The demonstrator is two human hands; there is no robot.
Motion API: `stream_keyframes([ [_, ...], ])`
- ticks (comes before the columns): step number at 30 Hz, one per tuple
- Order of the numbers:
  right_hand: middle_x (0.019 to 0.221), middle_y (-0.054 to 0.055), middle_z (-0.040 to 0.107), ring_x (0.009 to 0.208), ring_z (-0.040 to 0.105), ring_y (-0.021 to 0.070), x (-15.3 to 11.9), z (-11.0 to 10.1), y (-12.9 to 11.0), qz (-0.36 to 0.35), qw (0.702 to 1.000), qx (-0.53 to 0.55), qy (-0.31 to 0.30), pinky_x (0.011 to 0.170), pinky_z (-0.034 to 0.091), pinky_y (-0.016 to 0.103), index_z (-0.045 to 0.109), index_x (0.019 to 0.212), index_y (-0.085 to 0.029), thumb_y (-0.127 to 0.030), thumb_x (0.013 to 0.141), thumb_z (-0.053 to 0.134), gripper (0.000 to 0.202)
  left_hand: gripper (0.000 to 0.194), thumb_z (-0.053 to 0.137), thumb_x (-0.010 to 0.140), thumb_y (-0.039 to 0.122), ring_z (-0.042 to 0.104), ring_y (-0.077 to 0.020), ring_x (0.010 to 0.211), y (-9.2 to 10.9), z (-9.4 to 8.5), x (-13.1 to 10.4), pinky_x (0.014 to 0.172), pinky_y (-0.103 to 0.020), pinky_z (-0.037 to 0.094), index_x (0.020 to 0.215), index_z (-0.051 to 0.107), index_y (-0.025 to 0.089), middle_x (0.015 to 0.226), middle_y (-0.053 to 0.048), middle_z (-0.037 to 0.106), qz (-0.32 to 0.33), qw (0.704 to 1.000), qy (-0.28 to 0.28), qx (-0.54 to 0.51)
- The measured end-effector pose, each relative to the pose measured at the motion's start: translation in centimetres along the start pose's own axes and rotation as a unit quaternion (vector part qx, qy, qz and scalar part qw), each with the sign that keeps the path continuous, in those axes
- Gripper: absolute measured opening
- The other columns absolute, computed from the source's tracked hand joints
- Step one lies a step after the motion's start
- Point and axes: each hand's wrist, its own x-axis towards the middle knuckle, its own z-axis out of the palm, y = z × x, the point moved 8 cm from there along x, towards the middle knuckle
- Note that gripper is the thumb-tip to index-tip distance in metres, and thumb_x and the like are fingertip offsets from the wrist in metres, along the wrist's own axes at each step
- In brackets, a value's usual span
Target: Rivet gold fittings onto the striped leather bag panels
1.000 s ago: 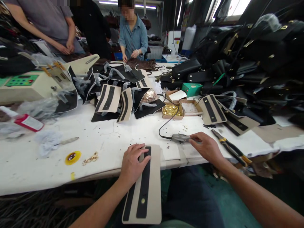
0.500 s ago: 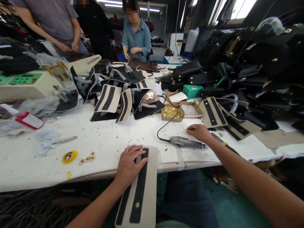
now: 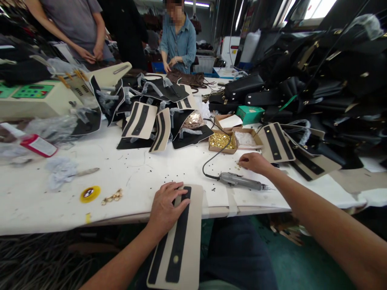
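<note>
My left hand [image 3: 168, 204] lies over the top end of a beige leather panel [image 3: 193, 237] with two black strips, thumb and fingers holding it at the table's front edge. The lower part of the panel hangs out over my lap, and one strip bears a round gold stud [image 3: 175, 259]. My right hand [image 3: 254, 163] is pinched closed at the tabletop, beside a few tiny gold pieces [image 3: 238, 167]. What sits between its fingertips is too small to make out. Just below that hand rests a grey electric screwdriver [image 3: 242, 181] with its cord running back.
Behind stand a box of gold studs [image 3: 220, 141] and a box of clear small parts [image 3: 244, 139]. Bag panels [image 3: 140, 120] pile at mid-table, black bags [image 3: 290, 92] at right. A red bottle [image 3: 39, 146] and yellow tape roll [image 3: 90, 194] lie left. Co-workers [image 3: 178, 40] stand opposite.
The camera view has shifted slightly. My right hand stays by the small gold pieces, its fingertips drawn a little closer together. My left hand keeps its place on the panel.
</note>
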Motion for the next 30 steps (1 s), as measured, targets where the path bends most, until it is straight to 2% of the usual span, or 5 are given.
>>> stream_keyframes([
  [5,0.078,0.008,0.072,0.071,0.058,0.0161,0.4,0.1,-0.3,0.003,1.000,-0.030,0.000,0.064,0.033,0.026,0.076,0.088,-0.012,-0.032,0.086,0.057,0.027,0.022,0.076,0.079,0.026,0.058,-0.0297,0.119,0.0,-0.4,-0.3,0.102,-0.054,0.048,0.100,0.076,0.028,0.123,-0.003,0.071,-0.008,1.000,0.012,-0.009],
  [13,0.070,0.008,0.070,0.065,0.059,0.0184,1.8,1.1,-0.5,0.000,0.997,-0.076,0.000,0.059,0.031,0.029,0.072,0.069,-0.015,-0.021,0.080,0.058,0.018,0.031,0.081,0.068,0.016,0.061,-0.0302,0.118,-0.1,-0.9,-1.0,0.102,-0.054,0.052,0.096,0.076,0.028,0.120,-0.003,0.073,-0.029,0.999,0.040,-0.009],
  [19,0.069,0.010,0.071,0.063,0.063,0.0197,2.4,1.3,-1.0,-0.010,0.993,-0.112,-0.034,0.058,0.033,0.029,0.074,0.073,-0.016,-0.015,0.078,0.057,0.019,0.035,0.080,0.062,0.010,0.061,-0.0309,0.117,-0.3,-0.9,-1.4,0.102,-0.054,0.052,0.093,0.077,0.027,0.118,-0.003,0.074,-0.036,0.997,0.061,-0.038],
  [24,0.073,0.016,0.070,0.068,0.066,0.0263,3.6,1.2,-2.0,-0.026,0.985,-0.169,-0.037,0.058,0.035,0.031,0.071,0.068,-0.013,-0.008,0.072,0.059,0.014,0.039,0.079,0.059,0.009,0.060,-0.0326,0.118,-1.0,-0.4,-1.5,0.103,-0.056,0.050,0.092,0.077,0.028,0.118,-0.004,0.073,-0.047,0.995,0.064,-0.052],
  [30,0.070,0.017,0.067,0.068,0.067,0.0286,3.9,1.5,-3.0,-0.052,0.975,-0.215,-0.036,0.058,0.037,0.031,0.069,0.070,-0.011,-0.006,0.067,0.062,0.009,0.037,0.079,0.061,0.012,0.060,-0.0319,0.118,-0.8,-0.8,-1.5,0.103,-0.053,0.051,0.094,0.077,0.029,0.119,-0.004,0.073,-0.041,0.996,0.055,-0.048],
])
